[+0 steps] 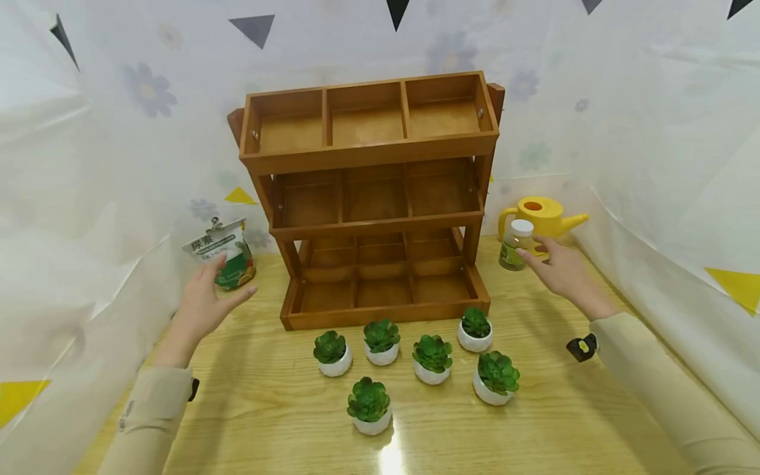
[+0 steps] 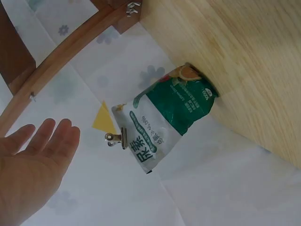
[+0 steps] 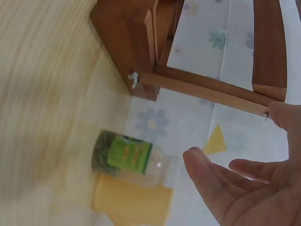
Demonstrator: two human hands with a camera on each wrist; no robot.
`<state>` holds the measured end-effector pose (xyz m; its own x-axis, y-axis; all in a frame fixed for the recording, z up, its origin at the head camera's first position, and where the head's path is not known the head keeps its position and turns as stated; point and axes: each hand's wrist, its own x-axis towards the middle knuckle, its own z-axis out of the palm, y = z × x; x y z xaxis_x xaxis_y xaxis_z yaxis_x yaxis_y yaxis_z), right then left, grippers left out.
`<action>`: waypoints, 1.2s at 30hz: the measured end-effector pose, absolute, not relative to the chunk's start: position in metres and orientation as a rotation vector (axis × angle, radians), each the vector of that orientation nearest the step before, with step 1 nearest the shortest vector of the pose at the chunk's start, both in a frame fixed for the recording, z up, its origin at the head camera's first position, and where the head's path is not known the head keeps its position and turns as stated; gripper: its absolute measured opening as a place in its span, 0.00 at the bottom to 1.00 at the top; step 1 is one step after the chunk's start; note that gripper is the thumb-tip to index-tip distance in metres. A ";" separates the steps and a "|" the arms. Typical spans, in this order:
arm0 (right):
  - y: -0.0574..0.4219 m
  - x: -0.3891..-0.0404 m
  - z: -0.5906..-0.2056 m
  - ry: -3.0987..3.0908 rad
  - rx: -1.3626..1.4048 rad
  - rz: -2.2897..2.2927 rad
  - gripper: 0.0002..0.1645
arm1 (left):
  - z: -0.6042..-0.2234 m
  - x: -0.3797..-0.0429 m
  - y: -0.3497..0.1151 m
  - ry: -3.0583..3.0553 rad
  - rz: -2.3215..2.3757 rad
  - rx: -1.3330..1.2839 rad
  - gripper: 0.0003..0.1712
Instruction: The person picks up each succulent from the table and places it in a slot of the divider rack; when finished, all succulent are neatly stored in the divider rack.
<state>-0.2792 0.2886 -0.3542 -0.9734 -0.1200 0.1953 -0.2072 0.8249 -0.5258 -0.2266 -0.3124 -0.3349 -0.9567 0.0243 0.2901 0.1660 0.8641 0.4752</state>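
Note:
My left hand [image 1: 204, 305] is held in the air, fingers spread, in front of a green and white pouch [image 1: 234, 264] closed by a metal clip [image 2: 116, 138]. In the left wrist view the hand [image 2: 37, 174] is apart from the pouch. On the other side, my right hand [image 1: 561, 270] reaches toward a clear jar [image 1: 513, 254] with a white lid and green label. The right wrist view has a gap between its fingertips and the jar [image 3: 129, 157]. Behind the jar stands a yellow watering can [image 1: 549, 214]. Neither hand holds anything.
A brown three-tier wooden shelf [image 1: 368, 158] with divided compartments stands at the middle back. Before it, several potted succulents [image 1: 432, 359] in white pots are on the wooden table [image 1: 267, 409]. White patterned sheeting [image 1: 142, 152] walls the back and sides.

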 end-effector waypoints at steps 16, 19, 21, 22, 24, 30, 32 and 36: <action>0.275 -0.289 -0.403 -2.890 0.183 1.633 0.46 | -0.368 -0.223 -0.294 -2.826 -1.033 -0.114 0.53; 0.268 -0.288 -0.405 -2.907 0.177 1.653 0.44 | -0.372 -0.222 -0.291 -2.844 -1.050 -0.097 0.54; 0.265 -0.287 -0.406 -2.913 0.180 1.673 0.42 | -0.376 -0.222 -0.289 -2.854 -1.056 -0.100 0.55; 0.263 -0.287 -0.407 -2.917 0.178 1.678 0.42 | -0.378 -0.221 -0.287 -2.853 -1.063 -0.106 0.55; 0.261 -0.288 -0.410 -2.925 0.171 1.687 0.41 | -0.382 -0.221 -0.285 -2.846 -1.068 -0.126 0.54; 0.259 -0.290 -0.422 -2.920 0.206 1.737 0.34 | -0.394 -0.216 -0.278 -2.826 -1.091 -0.199 0.51; 0.257 -0.289 -0.425 -2.898 0.220 1.773 0.34 | -0.395 -0.214 -0.275 -2.823 -1.111 -0.235 0.50; 0.254 -0.288 -0.427 -2.866 0.224 1.823 0.34 | -0.399 -0.212 -0.270 -2.835 -1.135 -0.279 0.49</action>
